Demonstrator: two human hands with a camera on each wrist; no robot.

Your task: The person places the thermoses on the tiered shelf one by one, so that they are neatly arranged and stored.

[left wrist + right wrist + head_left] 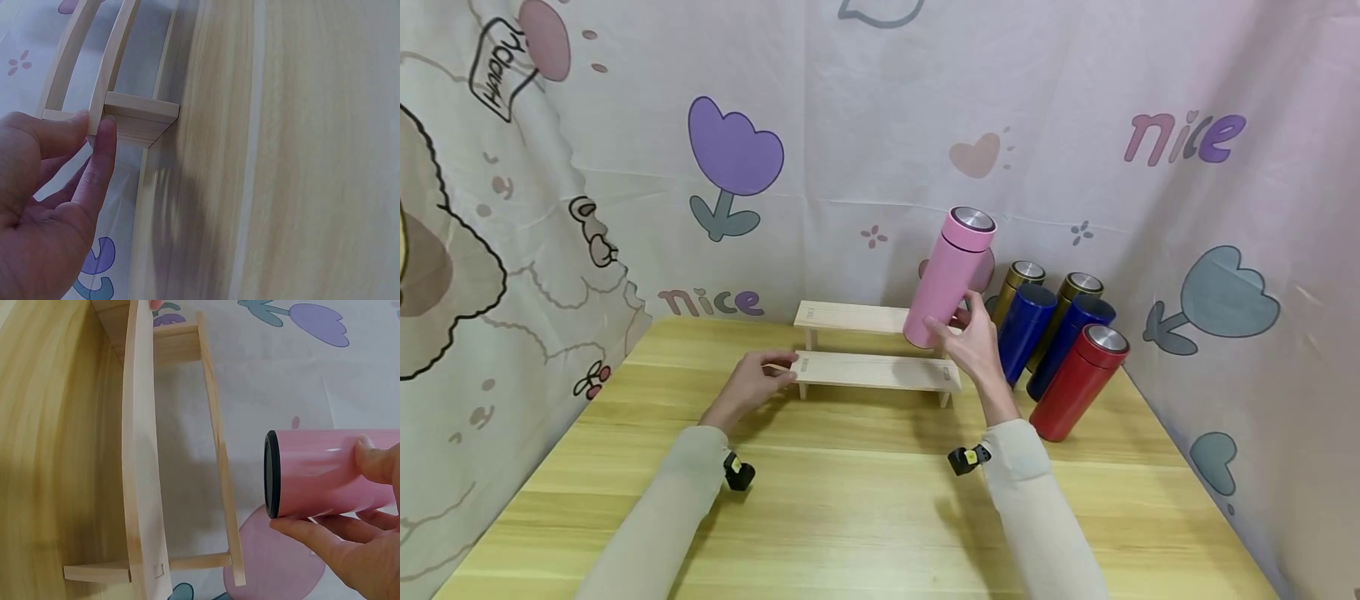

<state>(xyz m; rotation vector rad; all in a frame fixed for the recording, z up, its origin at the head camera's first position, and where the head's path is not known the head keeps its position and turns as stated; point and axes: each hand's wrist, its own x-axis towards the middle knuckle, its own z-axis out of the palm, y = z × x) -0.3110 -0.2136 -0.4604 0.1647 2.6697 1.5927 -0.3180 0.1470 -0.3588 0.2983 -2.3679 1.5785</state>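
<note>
A pink thermos bottle (950, 271) with a silver lid top is held by my right hand (973, 337), tilted slightly, in front of the upper tier of a two-tier wooden rack (876, 371). In the right wrist view the dark base of the pink bottle (331, 472) hangs beside the rack, apart from it, with thumb and fingers around its body. My left hand (751, 385) pinches the left end of the rack's lower shelf. The left wrist view shows thumb and forefinger (103, 156) on either side of that shelf end.
To the right stand a red thermos (1078, 383), two blue ones (1027, 333) and two gold ones (1007, 292), close together. Behind the wooden table (850, 500) hangs a printed cloth (880, 125), which also covers both sides.
</note>
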